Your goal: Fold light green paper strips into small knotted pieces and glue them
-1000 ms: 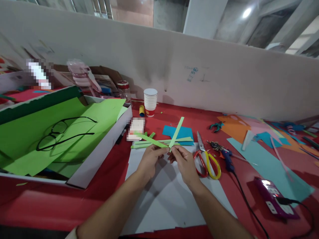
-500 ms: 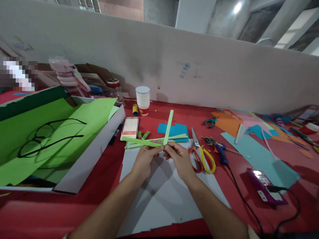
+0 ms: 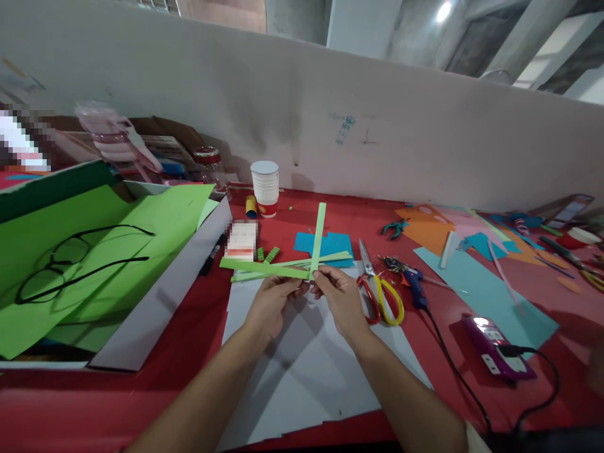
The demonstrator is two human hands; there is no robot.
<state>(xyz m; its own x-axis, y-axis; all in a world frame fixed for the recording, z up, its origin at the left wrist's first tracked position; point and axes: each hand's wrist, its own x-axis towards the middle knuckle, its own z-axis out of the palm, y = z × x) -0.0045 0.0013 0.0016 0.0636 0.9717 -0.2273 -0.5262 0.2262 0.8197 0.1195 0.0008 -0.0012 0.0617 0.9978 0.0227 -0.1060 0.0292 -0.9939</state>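
Two green paper strips meet at a corner between my hands. One green paper strip [image 3: 264, 267] runs out to the left, and my left hand [image 3: 268, 308] is closed on it near the joint. The other, a paler green strip [image 3: 318, 236], points away from me, its near end pinched by my right hand [image 3: 340, 296]. Both hands are above white paper sheets [image 3: 302, 371]. Beyond them lie loose light green strips [image 3: 335, 257] and a blue paper piece [image 3: 302, 241]. Two small folded green pieces [image 3: 272, 255] rest left of these. Scissors [image 3: 377, 286] with red and yellow handles lie beside my right hand.
At left, an open box [image 3: 179, 296] holds green paper and black-framed glasses [image 3: 61, 264]. Paper cups [image 3: 265, 189] stand near the wall. On the right are a blue glue gun [image 3: 415, 286] with its cord, a purple power unit [image 3: 500, 352], pliers [image 3: 395, 229] and coloured paper [image 3: 481, 296].
The left-hand strip has turned slightly so more of its flat face shows, and the fingers have shifted at the joint. The whole view has moved a little.
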